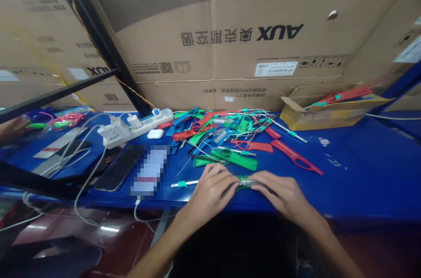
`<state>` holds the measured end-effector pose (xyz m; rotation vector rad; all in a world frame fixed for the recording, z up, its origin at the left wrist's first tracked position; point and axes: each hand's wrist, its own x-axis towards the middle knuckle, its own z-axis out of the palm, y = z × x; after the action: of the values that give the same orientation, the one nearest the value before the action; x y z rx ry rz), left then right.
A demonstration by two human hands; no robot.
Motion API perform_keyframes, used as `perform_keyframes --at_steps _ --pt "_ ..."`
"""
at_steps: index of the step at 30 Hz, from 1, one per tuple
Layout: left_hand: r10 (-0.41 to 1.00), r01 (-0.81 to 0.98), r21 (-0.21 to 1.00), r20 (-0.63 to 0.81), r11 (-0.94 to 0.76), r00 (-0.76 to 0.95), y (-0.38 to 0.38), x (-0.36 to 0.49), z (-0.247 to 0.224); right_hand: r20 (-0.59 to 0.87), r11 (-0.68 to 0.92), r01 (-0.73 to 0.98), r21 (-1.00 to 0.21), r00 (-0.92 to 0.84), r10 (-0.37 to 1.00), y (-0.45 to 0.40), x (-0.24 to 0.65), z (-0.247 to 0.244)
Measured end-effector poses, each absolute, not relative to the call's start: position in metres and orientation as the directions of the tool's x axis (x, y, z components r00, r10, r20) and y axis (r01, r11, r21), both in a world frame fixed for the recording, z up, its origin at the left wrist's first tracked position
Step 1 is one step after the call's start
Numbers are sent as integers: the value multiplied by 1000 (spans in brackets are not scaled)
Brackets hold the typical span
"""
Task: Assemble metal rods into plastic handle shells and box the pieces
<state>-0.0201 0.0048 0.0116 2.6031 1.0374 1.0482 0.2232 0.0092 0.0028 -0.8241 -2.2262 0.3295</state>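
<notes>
Green translucent plastic strip, long axis side to side, between left hand and right hand; fingers of both clenched on it.

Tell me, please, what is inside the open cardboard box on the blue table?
A red plastic piece with teal parts lies in the open cardboard box; its front wall hides anything lower inside.
</notes>
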Motion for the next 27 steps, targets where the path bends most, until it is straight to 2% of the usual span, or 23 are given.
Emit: perform_keyframes --at_steps 10,19,27 --pt "620 553 313 561 -772 548 3 -20 12 563 778 438 -449 -537 628 9 224 4" --pt "625 555 318 556 -769 548 4 -20 13 559 773 451 -445 -535 634 7 223 5" --pt "720 609 401 506 -684 475 4 -32 14 597 763 513 -394 -488 637 7 225 0"
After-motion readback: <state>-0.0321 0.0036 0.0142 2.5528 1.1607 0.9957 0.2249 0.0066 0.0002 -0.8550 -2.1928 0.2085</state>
